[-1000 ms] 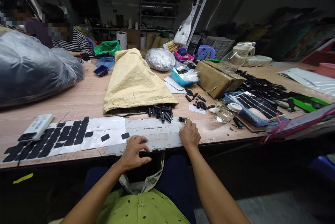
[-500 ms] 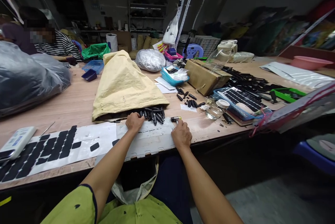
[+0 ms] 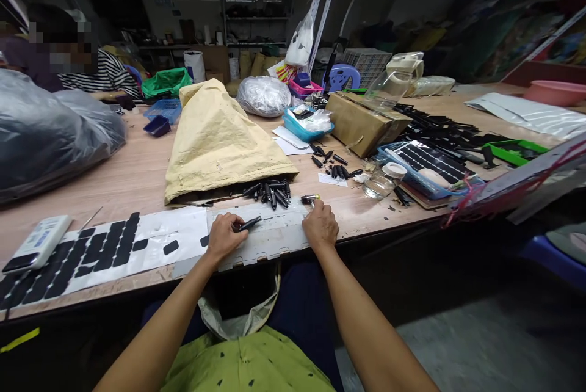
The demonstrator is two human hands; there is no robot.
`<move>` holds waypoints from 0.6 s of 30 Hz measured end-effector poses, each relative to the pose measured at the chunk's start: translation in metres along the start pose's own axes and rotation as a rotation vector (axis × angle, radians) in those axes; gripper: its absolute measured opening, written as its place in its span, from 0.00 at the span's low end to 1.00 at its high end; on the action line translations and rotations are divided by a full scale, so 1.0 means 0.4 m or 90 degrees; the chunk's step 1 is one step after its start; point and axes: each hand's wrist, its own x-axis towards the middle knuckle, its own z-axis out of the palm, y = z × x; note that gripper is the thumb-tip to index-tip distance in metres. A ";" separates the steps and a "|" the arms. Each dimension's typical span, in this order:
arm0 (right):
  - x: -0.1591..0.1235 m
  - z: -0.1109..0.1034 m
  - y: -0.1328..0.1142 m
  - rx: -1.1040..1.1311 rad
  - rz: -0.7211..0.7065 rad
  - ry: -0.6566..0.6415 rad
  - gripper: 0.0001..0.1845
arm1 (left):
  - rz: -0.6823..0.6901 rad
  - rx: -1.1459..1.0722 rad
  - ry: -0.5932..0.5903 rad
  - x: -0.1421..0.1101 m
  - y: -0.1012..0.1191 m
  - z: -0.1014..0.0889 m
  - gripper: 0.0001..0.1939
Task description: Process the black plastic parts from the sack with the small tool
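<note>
My left hand (image 3: 224, 234) is closed on a slim black tube-shaped part (image 3: 249, 223), its tip pointing right above the grey board (image 3: 270, 238). Fingers of my right hand (image 3: 321, 225) wrap the handle of a small hammer (image 3: 311, 199), whose head is black at one end and yellow at the other; most of the handle is hidden. Similar black parts (image 3: 273, 192) lie piled at the mouth of the tan sack (image 3: 229, 154), just beyond the board. On a white sheet (image 3: 192, 228) to the left stick black rounded-square pieces (image 3: 171, 248).
A white boxy device (image 3: 39, 244) lies at the left. Rightward are more black parts (image 3: 339, 171), a glass jar (image 3: 378, 187), a blue basket (image 3: 439, 193) and a cardboard box (image 3: 361, 122). A large plastic bag (image 3: 50, 135) fills the far left, near a person in stripes (image 3: 116, 71).
My left hand reached from the board to the pile by the sack, then came back holding one black part. The right hand keeps its hold on the hammer. The view turned somewhat right.
</note>
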 end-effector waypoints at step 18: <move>-0.173 -0.045 -0.038 0.452 -0.190 -0.084 0.23 | 0.039 0.009 -0.043 -0.023 -0.029 0.034 0.11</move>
